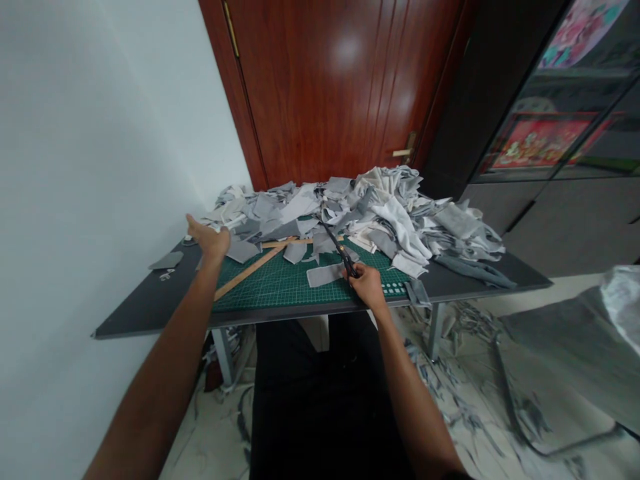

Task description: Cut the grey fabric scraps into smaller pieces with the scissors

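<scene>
My right hand [367, 285] grips the handles of black scissors [337, 247], whose blades point up and left toward the fabric pile. Just under them, a grey rectangular fabric piece [324, 275] lies flat on the green cutting mat [270, 287]. My left hand [209, 240] is over the table's left part, fingers stretched out and thumb apart, with nothing seen in it. Beside it lie grey fabric pieces [243, 251]. A wooden ruler [250, 269] slants across the mat, and another wooden strip [273, 244] lies partly under scraps.
A big heap of grey and white fabric [395, 200] covers the dark table's [145, 303] back. A grey flat piece [167, 261] sits at left. Fabric strips litter the floor [470, 413]. A chair [575, 347] stands at right; a wooden door [340, 87] is behind.
</scene>
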Demonstrator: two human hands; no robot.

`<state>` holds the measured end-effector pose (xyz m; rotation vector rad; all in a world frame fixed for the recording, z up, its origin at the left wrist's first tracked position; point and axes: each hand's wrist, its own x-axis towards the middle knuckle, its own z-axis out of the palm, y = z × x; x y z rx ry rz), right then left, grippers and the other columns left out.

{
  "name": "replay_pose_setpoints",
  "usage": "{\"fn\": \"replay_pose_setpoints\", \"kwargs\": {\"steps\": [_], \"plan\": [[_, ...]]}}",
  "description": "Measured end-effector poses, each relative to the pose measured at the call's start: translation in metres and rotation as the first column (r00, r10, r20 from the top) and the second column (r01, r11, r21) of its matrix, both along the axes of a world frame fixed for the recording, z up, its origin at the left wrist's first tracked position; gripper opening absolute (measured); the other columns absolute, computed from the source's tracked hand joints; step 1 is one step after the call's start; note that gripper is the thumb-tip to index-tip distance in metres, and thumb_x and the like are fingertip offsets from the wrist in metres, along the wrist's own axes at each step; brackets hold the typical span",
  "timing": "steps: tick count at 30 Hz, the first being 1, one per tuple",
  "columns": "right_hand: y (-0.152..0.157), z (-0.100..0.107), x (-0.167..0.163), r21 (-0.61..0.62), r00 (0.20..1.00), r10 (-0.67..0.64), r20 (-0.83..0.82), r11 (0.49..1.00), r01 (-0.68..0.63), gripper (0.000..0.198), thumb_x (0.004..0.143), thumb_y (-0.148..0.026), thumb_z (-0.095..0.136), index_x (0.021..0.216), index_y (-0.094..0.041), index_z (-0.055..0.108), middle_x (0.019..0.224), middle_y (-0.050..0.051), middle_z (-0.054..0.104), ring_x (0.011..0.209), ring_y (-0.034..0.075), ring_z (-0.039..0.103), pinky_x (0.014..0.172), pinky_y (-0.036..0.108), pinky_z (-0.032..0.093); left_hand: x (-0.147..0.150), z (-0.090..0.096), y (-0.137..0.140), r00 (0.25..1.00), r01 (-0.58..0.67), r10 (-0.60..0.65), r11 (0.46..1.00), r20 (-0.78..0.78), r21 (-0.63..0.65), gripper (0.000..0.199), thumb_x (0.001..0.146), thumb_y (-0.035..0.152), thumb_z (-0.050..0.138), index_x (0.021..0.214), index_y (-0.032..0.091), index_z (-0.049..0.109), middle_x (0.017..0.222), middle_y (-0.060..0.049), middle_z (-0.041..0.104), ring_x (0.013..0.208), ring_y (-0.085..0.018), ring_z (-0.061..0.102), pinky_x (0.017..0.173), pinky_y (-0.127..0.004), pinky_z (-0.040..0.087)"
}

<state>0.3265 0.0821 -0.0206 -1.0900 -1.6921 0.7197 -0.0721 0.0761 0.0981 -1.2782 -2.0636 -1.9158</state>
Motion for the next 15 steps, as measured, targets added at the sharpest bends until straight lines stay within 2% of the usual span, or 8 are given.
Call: {"fn": "replay_pose_setpoints", "kwargs": {"steps": [1, 2, 3, 5, 7, 10, 13, 15], "plan": [[0.0, 0.0, 0.0, -0.004, 1.0, -0.004, -0.004, 1.0, 0.004, 0.017, 0.08, -0.036, 0.069, 0.077, -0.019, 0.073, 0.082, 0.008, 0.079, 0.073, 0.023, 0.071, 0.069, 0.029, 0.048, 0.01, -0.005, -0.005, 0.995, -0.048, 0.045, 0.998, -0.09, -0.028, 0.073, 0.078, 0.019, 0.072, 0.144, 0.006, 0.045, 0.146, -0.026, 0.052, 0.15, -0.039, 0.039, 0.13, -0.057, 0.023], [0.0, 0.001, 0.0, -0.006, 1.0, -0.01, -0.009, 1.0, 0.01, 0.018, 0.08, -0.036, 0.069, 0.076, -0.019, 0.072, 0.081, 0.008, 0.078, 0.073, 0.023, 0.071, 0.069, 0.029, 0.047, 0.024, -0.012, -0.008, 0.984, -0.019, 0.004, 0.997, -0.178, -0.08, 0.064, 0.077, 0.017, 0.069, 0.138, 0.007, 0.051, 0.144, -0.025, 0.054, 0.147, -0.039, 0.042, 0.129, -0.057, 0.025], [0.0, 0.001, -0.001, -0.006, 1.0, -0.018, -0.013, 1.0, 0.018, 0.019, 0.079, -0.037, 0.069, 0.075, -0.019, 0.072, 0.08, 0.008, 0.078, 0.074, 0.023, 0.071, 0.069, 0.03, 0.047, 0.041, -0.021, -0.01, 0.959, 0.087, -0.127, 0.983, -0.254, -0.163, 0.051, 0.08, 0.017, 0.065, 0.13, 0.01, 0.058, 0.139, -0.022, 0.06, 0.141, -0.037, 0.049, 0.127, -0.056, 0.03], [0.0, 0.003, -0.001, -0.006, 0.999, -0.025, -0.029, 1.0, 0.024, 0.02, 0.078, -0.039, 0.069, 0.075, -0.019, 0.071, 0.079, 0.008, 0.078, 0.074, 0.024, 0.072, 0.07, 0.029, 0.047, 0.08, -0.039, -0.011, 0.819, 0.347, -0.456, 0.877, -0.349, -0.331, 0.031, 0.088, 0.023, 0.057, 0.117, 0.017, 0.067, 0.126, -0.015, 0.069, 0.129, -0.034, 0.059, 0.12, -0.055, 0.04], [-0.001, 0.004, -0.001, -0.014, 0.998, -0.012, -0.067, 1.0, 0.011, 0.023, 0.077, -0.041, 0.068, 0.075, -0.019, 0.071, 0.079, 0.008, 0.077, 0.074, 0.023, 0.071, 0.071, 0.029, 0.047, 0.12, -0.055, -0.009, 0.662, 0.491, -0.634, 0.77, -0.4, -0.408, 0.027, 0.094, 0.029, 0.055, 0.114, 0.02, 0.07, 0.126, -0.013, 0.071, 0.13, -0.033, 0.059, 0.12, -0.055, 0.04], [-0.002, 0.006, -0.001, -0.031, 0.987, 0.009, -0.161, 0.999, -0.015, 0.029, 0.077, -0.047, 0.068, 0.073, -0.018, 0.068, 0.078, 0.008, 0.076, 0.073, 0.022, 0.07, 0.07, 0.028, 0.048, 0.166, -0.073, -0.004, 0.54, 0.521, -0.718, 0.695, -0.439, -0.495, 0.033, 0.098, 0.037, 0.056, 0.123, 0.019, 0.068, 0.129, -0.015, 0.07, 0.129, -0.032, 0.06, 0.118, -0.052, 0.043], [-0.002, 0.005, 0.0, -0.057, 0.968, -0.017, -0.25, 0.998, 0.003, 0.038, 0.076, -0.056, 0.071, 0.07, -0.019, 0.063, 0.068, 0.004, 0.069, 0.063, 0.017, 0.062, 0.06, 0.025, 0.045, 0.189, -0.085, 0.002, 0.518, 0.472, -0.719, 0.692, -0.463, -0.546, 0.042, 0.1, 0.043, 0.058, 0.132, 0.017, 0.064, 0.137, -0.016, 0.066, 0.13, -0.033, 0.059, 0.116, -0.052, 0.044], [-0.001, 0.004, 0.001, -0.107, 0.949, -0.053, -0.312, 0.994, 0.021, 0.044, 0.075, -0.062, 0.071, 0.069, -0.02, 0.059, 0.057, -0.002, 0.058, 0.05, 0.012, 0.05, 0.049, 0.024, 0.038, 0.196, -0.091, 0.005, 0.512, 0.435, -0.722, 0.685, -0.466, -0.584, 0.046, 0.098, 0.044, 0.061, 0.134, 0.017, 0.063, 0.137, -0.017, 0.064, 0.131, -0.033, 0.058, 0.115, -0.05, 0.045]]}}
